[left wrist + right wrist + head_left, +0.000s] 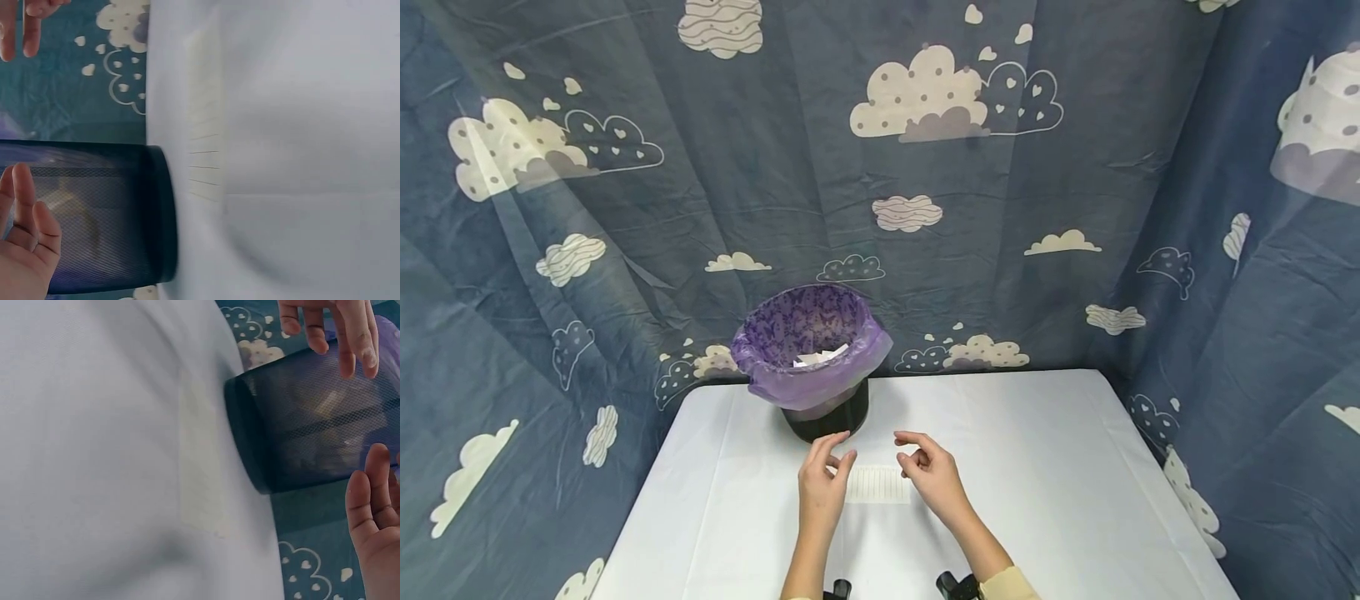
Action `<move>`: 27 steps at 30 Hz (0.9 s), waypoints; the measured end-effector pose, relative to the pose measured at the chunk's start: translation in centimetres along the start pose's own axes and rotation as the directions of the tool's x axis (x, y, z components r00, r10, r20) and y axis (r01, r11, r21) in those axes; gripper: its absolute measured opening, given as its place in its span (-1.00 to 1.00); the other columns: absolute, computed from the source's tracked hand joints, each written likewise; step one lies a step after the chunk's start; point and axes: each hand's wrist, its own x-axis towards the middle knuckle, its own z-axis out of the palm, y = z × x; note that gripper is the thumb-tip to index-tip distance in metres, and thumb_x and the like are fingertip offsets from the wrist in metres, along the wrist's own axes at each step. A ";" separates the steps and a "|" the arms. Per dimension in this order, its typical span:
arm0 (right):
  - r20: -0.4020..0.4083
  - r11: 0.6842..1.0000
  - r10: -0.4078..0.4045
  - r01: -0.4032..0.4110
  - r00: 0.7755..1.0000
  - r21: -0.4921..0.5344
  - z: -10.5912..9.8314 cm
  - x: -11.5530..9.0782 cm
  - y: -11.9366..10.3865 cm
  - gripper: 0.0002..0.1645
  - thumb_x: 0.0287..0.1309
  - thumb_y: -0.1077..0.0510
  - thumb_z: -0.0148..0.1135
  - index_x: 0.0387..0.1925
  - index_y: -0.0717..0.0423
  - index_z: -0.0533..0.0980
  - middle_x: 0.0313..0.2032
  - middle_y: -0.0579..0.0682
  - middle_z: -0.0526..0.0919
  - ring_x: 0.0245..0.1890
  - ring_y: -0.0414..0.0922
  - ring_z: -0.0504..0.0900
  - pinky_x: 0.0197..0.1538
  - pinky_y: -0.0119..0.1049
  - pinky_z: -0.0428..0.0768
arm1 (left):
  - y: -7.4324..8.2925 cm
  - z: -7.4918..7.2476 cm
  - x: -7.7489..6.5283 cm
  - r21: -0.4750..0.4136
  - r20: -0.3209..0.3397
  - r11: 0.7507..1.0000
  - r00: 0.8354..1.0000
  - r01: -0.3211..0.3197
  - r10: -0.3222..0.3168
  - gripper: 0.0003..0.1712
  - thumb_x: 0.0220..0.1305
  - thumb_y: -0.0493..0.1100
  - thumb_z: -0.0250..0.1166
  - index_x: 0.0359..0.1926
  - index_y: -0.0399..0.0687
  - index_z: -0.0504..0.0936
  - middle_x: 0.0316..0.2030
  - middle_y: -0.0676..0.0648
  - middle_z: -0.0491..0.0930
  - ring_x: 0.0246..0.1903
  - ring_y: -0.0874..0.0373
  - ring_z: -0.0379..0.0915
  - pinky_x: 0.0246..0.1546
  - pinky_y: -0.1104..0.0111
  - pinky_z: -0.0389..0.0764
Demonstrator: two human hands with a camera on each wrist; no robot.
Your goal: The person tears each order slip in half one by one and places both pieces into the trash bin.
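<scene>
A lined, pale paper slip lies flat on the white table, beneath and between both hands. My left hand hovers at its left side, fingers loosely bent and holding nothing. Opposite it, my right hand hangs over the right side, fingers also bent, with nothing in them. A gap separates the two hands. In the left wrist view the lines of the paper slip show as thin dark strokes; the right wrist view shows the paper blurred.
A dark mesh bin stands behind the left hand near the table's far edge. Its purple liner folds over the rim, and white paper pieces lie inside. A dark blue cloud-print curtain surrounds the white table.
</scene>
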 end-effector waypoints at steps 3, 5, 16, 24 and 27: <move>0.012 0.999 0.017 -0.016 1.000 -0.035 0.2 -0.2 0.5 -0.56 0.36 0.29 0.36 0.24 0.05 0.64 0.09 0.13 0.75 -0.52 -0.22 0.55 -0.49 -0.52 0.36 | -0.7 0.3 -0.4 0.016 0.013 0.999 0.999 0.030 -0.031 -0.65 0.29 -0.27 0.51 0.08 0.05 0.77 0.01 0.01 0.73 -0.40 0.39 0.50 -0.44 0.51 0.53; 0.019 0.998 0.025 -0.024 1.000 -0.053 0.3 -0.3 0.8 -0.54 0.35 0.28 0.36 0.25 0.03 0.63 0.09 0.08 0.75 -0.55 -0.29 0.50 -0.50 -0.52 0.34 | -1.1 0.5 -0.6 0.026 0.021 0.999 0.999 0.048 -0.049 -0.64 0.28 -0.28 0.52 0.08 0.03 0.77 0.02 0.01 0.72 -0.40 0.38 0.51 -0.44 0.50 0.54; 0.056 0.996 0.031 -0.026 0.998 -0.088 1.1 -0.5 3.2 -0.49 0.35 0.27 0.34 0.31 0.08 0.59 0.15 0.22 0.70 -0.58 -0.34 0.46 -0.54 -0.50 0.38 | -3.2 1.5 -1.4 0.092 0.082 0.985 0.985 0.146 -0.154 -0.56 0.23 -0.28 0.55 0.12 0.09 0.75 0.09 0.04 0.70 -0.38 0.39 0.51 -0.37 0.50 0.59; 0.084 0.991 0.049 -0.039 0.995 -0.124 1.8 -0.5 4.7 -0.47 0.34 0.23 0.36 0.32 0.10 0.57 -0.29 0.07 0.68 -0.66 -0.39 0.39 -0.56 -0.50 0.36 | -4.5 2.1 -1.6 0.109 0.099 0.983 0.983 0.145 -0.156 -0.54 0.17 -0.31 0.58 0.09 0.09 0.77 0.13 0.03 0.69 -0.39 0.38 0.50 -0.37 0.48 0.59; 0.084 0.989 0.059 -0.047 0.995 -0.139 1.9 -0.4 5.0 -0.46 0.32 0.24 0.37 0.32 0.10 0.57 -0.46 0.02 0.67 -0.69 -0.38 0.38 -0.57 -0.49 0.37 | -4.8 2.6 -1.6 0.116 0.123 0.982 0.979 0.148 -0.162 -0.53 0.16 -0.31 0.59 0.09 0.08 0.77 0.16 0.00 0.68 -0.38 0.38 0.51 -0.36 0.48 0.59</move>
